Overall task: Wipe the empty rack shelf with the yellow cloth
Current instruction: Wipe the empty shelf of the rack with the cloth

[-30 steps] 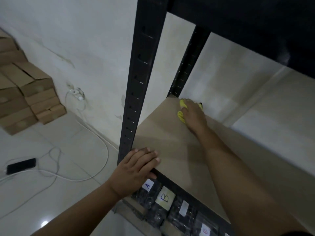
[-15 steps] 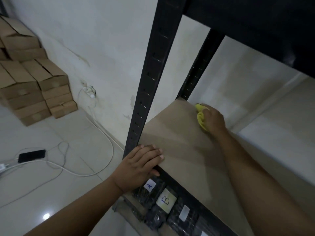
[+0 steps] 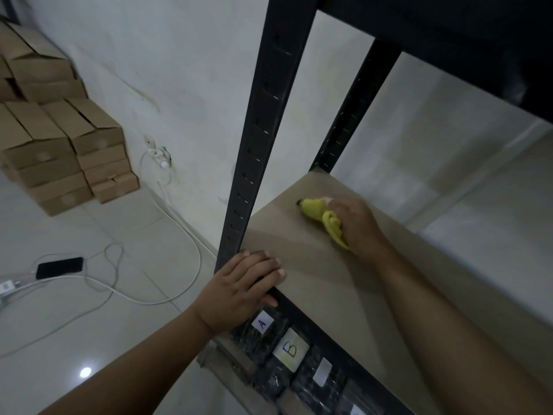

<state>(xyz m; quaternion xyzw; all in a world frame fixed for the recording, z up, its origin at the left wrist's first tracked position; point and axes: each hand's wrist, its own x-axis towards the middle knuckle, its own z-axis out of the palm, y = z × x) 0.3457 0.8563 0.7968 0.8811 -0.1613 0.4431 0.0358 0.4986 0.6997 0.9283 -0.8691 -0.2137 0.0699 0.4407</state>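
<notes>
The empty brown rack shelf (image 3: 323, 283) runs from the black front post toward the wall. A bunched yellow cloth (image 3: 321, 215) lies on the shelf near its far left corner, pressed down under my right hand (image 3: 356, 226), which grips it. My left hand (image 3: 242, 290) rests flat on the shelf's front left corner, fingers over the edge beside the post.
A black slotted upright post (image 3: 263, 127) stands at the front corner, another (image 3: 353, 115) at the back. Dark bags labelled A and B (image 3: 278, 339) fill the shelf below. Stacked cardboard boxes (image 3: 59, 145), white cables and a phone (image 3: 59, 267) sit on the tiled floor at left.
My right hand has slid the cloth back along the shelf toward me and leftward from the far edge. My left hand stays on the front corner. The camera has shifted a little.
</notes>
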